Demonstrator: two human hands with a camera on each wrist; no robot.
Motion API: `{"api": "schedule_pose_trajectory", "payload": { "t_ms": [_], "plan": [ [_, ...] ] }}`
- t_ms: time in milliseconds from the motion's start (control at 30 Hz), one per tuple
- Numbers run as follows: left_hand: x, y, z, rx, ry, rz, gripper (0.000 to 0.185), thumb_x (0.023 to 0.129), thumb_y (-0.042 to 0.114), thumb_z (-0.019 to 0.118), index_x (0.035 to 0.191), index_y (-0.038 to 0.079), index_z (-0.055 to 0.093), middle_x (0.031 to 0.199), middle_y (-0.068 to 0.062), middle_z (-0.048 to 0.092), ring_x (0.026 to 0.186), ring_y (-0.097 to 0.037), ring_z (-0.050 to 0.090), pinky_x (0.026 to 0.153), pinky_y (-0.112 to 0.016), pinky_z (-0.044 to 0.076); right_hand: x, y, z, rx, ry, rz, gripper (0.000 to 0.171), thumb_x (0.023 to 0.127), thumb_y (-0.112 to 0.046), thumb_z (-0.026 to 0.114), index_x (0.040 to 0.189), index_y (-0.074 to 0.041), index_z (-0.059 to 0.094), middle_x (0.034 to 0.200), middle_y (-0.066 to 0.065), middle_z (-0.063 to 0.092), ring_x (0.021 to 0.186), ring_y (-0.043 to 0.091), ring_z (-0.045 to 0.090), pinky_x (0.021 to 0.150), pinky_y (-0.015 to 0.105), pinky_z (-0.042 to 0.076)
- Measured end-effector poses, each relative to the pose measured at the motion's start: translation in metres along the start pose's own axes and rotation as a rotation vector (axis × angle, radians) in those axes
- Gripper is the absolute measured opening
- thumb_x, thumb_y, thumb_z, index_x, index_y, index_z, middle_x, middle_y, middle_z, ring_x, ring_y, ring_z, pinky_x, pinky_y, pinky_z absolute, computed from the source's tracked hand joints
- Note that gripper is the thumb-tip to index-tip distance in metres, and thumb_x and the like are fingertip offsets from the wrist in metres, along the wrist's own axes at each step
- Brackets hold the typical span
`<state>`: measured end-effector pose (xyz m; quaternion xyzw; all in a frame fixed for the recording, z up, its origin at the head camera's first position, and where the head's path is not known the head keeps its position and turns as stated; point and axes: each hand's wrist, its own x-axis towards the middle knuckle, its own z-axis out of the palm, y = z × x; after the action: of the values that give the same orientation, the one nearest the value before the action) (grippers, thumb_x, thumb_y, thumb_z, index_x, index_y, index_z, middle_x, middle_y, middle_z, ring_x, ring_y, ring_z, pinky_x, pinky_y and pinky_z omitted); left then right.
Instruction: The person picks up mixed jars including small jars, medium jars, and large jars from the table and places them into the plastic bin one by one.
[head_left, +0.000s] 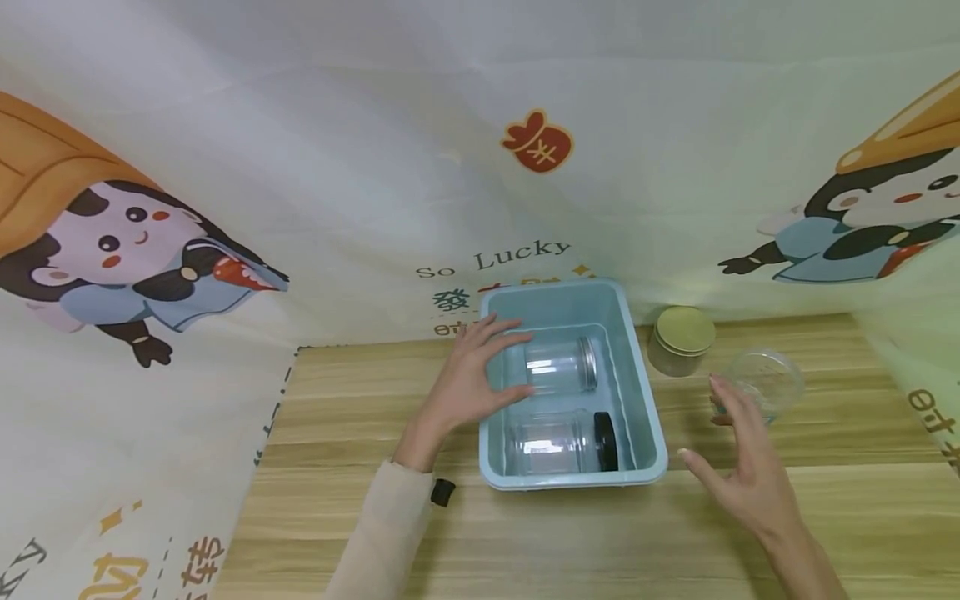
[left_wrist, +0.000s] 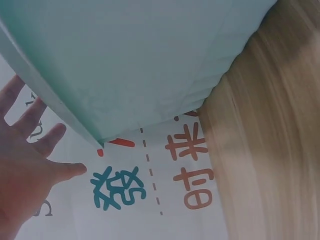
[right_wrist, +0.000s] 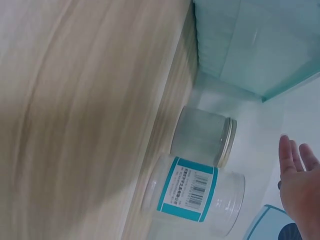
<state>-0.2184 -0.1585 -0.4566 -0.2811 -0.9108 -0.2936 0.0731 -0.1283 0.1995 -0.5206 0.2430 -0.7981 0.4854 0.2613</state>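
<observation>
Head view: the left hand point(head_left: 476, 367), fingers spread wide, is at the tub point(head_left: 573, 482)'s left rim; the right hand point(head_left: 750, 479), spread, holding nothing, is near a clear jar point(head_left: 772, 379). Two lidded jars point(head_left: 553, 446) lie inside, on the wooden table point(head_left: 570, 542); cloth point(head_left: 375, 167) beyond.

Left wrist view: spread fingers beside the tub.

Right wrist view: hand apart from the clear jar; a gap separates tub and gold-lidded jar point(right_wrist: 200, 135).

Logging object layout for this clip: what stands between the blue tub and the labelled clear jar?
The gold-lidded jar stands between the blue tub and the labelled jar; the right wrist view shows it.
</observation>
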Motion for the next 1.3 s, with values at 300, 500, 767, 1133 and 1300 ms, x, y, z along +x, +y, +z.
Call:
{"api": "schedule_pose_trajectory", "payload": {
  "t_ms": [300,500,767,1133,1300],
  "plan": [
    [-0.016,-0.009,0.004,-0.071,0.061,-0.034,0.063,0.081,0.037,0.078,0.139,0.021,0.057,0.155,-0.002,0.040,0.149,-0.033,0.020,0.116,-0.061,0.013,0.006,0.008,-0.016,-0.167,0.071,0.069,0.095,0.083,-0.067,0.064,0.142,0.005,0.046,0.138,0.031,0.045,0.135,0.015,0.034,0.108,0.017,0.025],
    [-0.023,-0.011,0.006,-0.147,0.092,-0.049,0.061,0.081,0.033,0.078,0.137,0.019,0.059,0.155,-0.006,0.039,0.150,-0.026,0.014,0.114,-0.064,0.016,0.010,0.011,-0.021,-0.201,0.101,0.049,0.097,0.083,-0.069,0.062,0.141,0.006,0.046,0.137,0.032,0.046,0.133,0.013,0.036,0.100,0.013,0.030],
    [-0.030,-0.011,0.014,-0.175,0.131,-0.066,0.059,0.081,0.034,0.077,0.135,0.018,0.059,0.154,-0.006,0.041,0.150,-0.028,0.017,0.113,-0.064,0.017,0.008,0.016,-0.029,-0.209,0.083,0.096,0.095,0.082,-0.066,0.066,0.143,0.004,0.046,0.141,0.031,0.044,0.135,0.026,0.037,0.110,0.030,0.028],
    [-0.040,-0.019,0.024,-0.250,0.246,-0.038,0.061,0.086,0.051,0.069,0.131,0.012,0.061,0.149,-0.011,0.045,0.142,-0.029,0.034,0.112,-0.058,0.027,0.001,0.027,-0.045,-0.252,0.122,0.165,0.095,0.080,-0.065,0.069,0.142,0.003,0.047,0.144,0.031,0.043,0.124,0.057,0.035,0.107,0.059,0.022],
    [-0.042,-0.021,0.028,-0.265,0.257,-0.035,0.063,0.087,0.057,0.064,0.132,0.012,0.061,0.149,-0.011,0.046,0.141,-0.035,0.035,0.112,-0.059,0.026,0.000,0.030,-0.050,-0.266,0.123,0.188,0.090,0.078,-0.053,0.077,0.143,0.003,0.047,0.144,0.031,0.043,0.125,0.057,0.034,0.108,0.058,0.022]
  ]
}}
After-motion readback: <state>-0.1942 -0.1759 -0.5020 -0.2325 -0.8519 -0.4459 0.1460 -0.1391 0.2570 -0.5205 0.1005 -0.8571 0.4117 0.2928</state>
